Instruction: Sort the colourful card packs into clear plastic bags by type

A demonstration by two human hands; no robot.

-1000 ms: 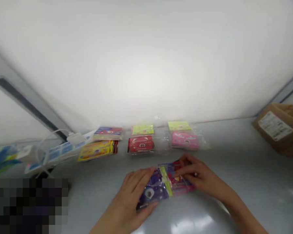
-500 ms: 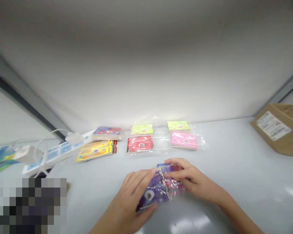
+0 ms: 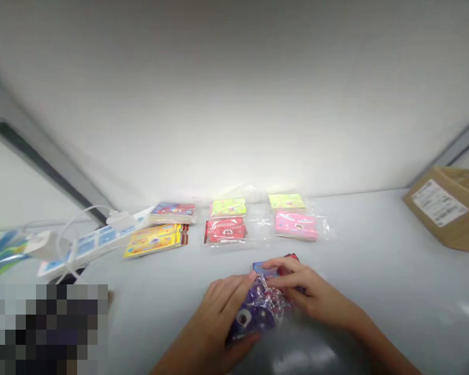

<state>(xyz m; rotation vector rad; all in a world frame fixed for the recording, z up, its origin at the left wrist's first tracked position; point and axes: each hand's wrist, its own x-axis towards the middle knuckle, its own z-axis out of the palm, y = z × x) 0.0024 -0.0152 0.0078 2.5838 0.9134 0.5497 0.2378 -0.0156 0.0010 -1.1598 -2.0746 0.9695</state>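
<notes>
My left hand (image 3: 219, 317) is wrapped round a stack of purple cards (image 3: 254, 320) with a round white-and-dark picture on its face, the thumb along its near edge. Crinkled clear plastic bag (image 3: 275, 302) lies over the right end of this stack. My right hand (image 3: 310, 289), fingers bent, grips the plastic there. Under and beyond its fingers lies a blue-and-red card stack (image 3: 259, 266), mostly covered by the hand. Both hands are close together low over the table, and the right fingertips are partly hidden by glare and plastic.
Behind stand bagged card packs: red (image 3: 225, 230), pink (image 3: 296, 226), and two yellow-green ones (image 3: 229, 207). Left of them lie yellow cards (image 3: 154, 240) and a blue-red stack (image 3: 174, 209). A power strip (image 3: 97, 242) with cables is at left, a cardboard box (image 3: 445, 208) at right.
The plastic between my hands has become more bunched up, and a red corner now shows beyond my right fingers. The purple stack has shifted slightly right with my left hand.
</notes>
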